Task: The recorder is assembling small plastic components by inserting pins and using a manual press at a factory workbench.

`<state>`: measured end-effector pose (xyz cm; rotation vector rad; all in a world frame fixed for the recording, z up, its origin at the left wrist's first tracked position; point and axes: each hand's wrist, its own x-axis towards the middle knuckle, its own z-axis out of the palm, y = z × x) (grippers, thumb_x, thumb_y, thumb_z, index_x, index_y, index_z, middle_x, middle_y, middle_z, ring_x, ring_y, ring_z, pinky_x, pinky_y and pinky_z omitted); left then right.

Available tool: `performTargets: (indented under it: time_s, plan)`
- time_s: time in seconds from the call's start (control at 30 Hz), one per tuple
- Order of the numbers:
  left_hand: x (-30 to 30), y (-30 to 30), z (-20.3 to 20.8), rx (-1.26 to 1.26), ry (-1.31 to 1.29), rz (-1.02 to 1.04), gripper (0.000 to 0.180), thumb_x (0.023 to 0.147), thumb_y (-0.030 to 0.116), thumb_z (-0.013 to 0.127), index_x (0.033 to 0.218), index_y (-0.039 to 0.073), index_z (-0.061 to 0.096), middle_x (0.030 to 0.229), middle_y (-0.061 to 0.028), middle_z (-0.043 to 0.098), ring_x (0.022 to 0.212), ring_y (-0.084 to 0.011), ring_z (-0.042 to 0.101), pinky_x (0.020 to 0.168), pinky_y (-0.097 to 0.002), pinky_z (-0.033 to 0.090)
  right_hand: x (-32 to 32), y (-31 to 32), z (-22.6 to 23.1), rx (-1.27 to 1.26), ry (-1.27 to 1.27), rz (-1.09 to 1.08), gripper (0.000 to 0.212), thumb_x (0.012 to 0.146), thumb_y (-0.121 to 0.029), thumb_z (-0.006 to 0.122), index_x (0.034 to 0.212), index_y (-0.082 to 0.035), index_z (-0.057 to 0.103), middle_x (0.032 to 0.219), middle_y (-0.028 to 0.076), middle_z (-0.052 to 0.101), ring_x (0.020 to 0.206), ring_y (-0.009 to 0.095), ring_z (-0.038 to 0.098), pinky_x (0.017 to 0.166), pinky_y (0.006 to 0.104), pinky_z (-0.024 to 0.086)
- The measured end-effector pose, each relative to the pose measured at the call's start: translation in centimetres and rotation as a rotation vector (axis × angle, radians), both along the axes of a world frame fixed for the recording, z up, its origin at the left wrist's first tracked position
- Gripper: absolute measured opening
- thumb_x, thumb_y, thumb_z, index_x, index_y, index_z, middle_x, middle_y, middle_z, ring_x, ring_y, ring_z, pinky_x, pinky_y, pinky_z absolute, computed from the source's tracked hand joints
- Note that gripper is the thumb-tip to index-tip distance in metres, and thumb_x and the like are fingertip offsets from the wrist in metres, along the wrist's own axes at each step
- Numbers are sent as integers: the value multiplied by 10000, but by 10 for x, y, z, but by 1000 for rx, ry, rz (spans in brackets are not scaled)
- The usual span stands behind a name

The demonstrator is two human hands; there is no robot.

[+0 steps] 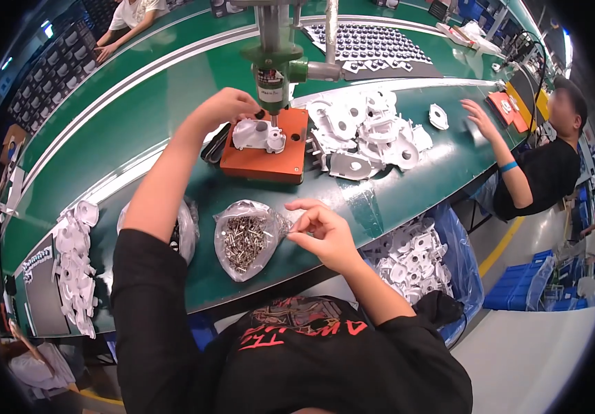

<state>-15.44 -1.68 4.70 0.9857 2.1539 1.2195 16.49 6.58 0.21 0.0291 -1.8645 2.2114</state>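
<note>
An orange block fixture (263,169) stands under a green press head (273,52). On it lies a white plastic housing (256,134) with a grey round spot, directly below the press rod. My left hand (228,107) is at the fixture's far edge, fingers bent together beside a small dark piece; whether they grip it is unclear. My right hand (325,234) has thumb and forefinger drawn together at the right edge of a clear plastic bag (225,259) full of small metal pins or screws (246,238). Anything small inside that pinch is hidden.
White housings (370,131) are heaped right of the fixture, with one loose housing (438,116) beyond. Others (75,269) line the left. Another bag (188,231) sits behind my left arm. A blue-lined bin (460,248) holds more housings. A co-worker's hand (480,117) reaches in at right.
</note>
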Motion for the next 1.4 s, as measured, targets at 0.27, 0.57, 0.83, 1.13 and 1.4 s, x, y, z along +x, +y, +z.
performTargets:
  time_s: [0.27, 0.57, 0.83, 1.13, 1.4]
  plan:
    - [3, 46, 9, -344, 82, -250, 186, 701, 325, 684, 795, 165, 697, 730, 31, 613, 637, -110, 505, 561, -262, 416, 10, 31, -23, 52, -76, -99, 114, 766, 68, 642, 810, 9, 555, 1241, 167, 496, 816, 79, 557, 726, 219, 460]
    - [-9, 59, 5, -572, 225, -345, 247, 629, 350, 751, 825, 209, 701, 729, -1, 579, 666, -139, 528, 584, -277, 440, 2, 29, -25, 20, -92, -70, 116, 770, 65, 635, 841, 9, 564, 1258, 144, 492, 814, 62, 539, 698, 204, 448]
    - [2, 34, -5, -211, 161, -327, 215, 733, 178, 700, 907, 69, 638, 838, -33, 648, 793, -135, 594, 713, -296, 460, -4, 28, -22, -41, -57, -76, 128, 783, 66, 599, 888, 13, 547, 1256, 143, 487, 836, 71, 524, 755, 218, 434]
    - [87, -42, -5, -183, 668, -97, 545, 750, 338, 656, 1118, -40, 517, 1147, -247, 554, 1076, -366, 543, 930, -397, 406, -69, 57, -10, 90, 51, -234, 105, 792, 6, 625, 888, 4, 582, 1190, 90, 526, 854, 80, 556, 739, 213, 461]
    - [105, -46, -45, -135, 883, -97, 598, 655, 170, 760, 1135, -69, 497, 1268, -258, 460, 1215, -359, 431, 1034, -390, 357, -157, 75, -6, 581, 131, -426, 200, 733, -40, 640, 920, 33, 635, 956, 133, 645, 800, 195, 647, 736, 290, 512]
